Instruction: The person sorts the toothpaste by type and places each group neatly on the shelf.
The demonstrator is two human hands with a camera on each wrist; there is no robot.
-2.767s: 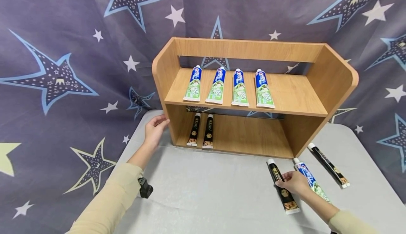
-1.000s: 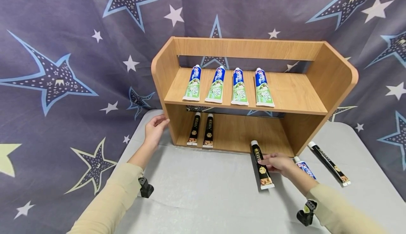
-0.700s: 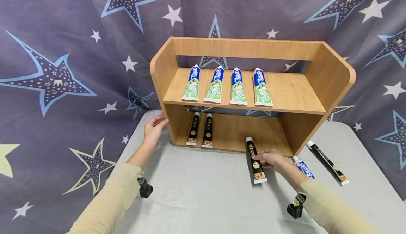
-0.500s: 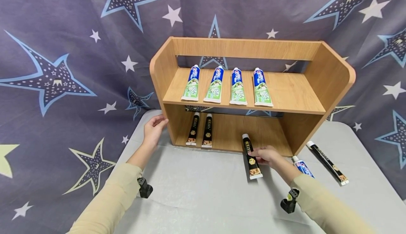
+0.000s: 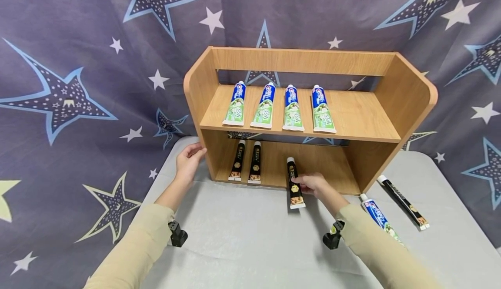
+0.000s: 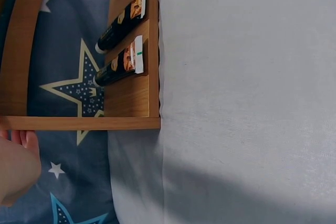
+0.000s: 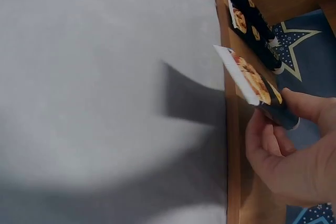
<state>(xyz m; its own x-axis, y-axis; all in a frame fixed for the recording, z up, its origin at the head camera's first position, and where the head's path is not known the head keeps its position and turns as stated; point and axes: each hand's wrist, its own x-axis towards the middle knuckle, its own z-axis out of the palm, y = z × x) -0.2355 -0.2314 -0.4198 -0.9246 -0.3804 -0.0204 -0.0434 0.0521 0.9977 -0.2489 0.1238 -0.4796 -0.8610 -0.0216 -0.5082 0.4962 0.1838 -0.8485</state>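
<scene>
My right hand pinches a black toothpaste tube between thumb and fingers. The tube is tilted over the front edge of the lower shelf, white cap inward, and in the right wrist view its flat end hangs clear of the board. Left of it, two black tubes lie side by side on that shelf. My left hand touches the outer left side of the wooden rack; the left wrist view has its fingertips against the panel.
Several blue-and-green toothpaste tubes lie in a row on the upper shelf. Right of the rack, a blue-and-green tube and a black tube lie on the grey-covered table. A star-patterned curtain hangs behind.
My right hand has lifted the black tube from the table and carried it left and inward to the lower shelf's front edge. The left hand has stayed at the rack's side.
</scene>
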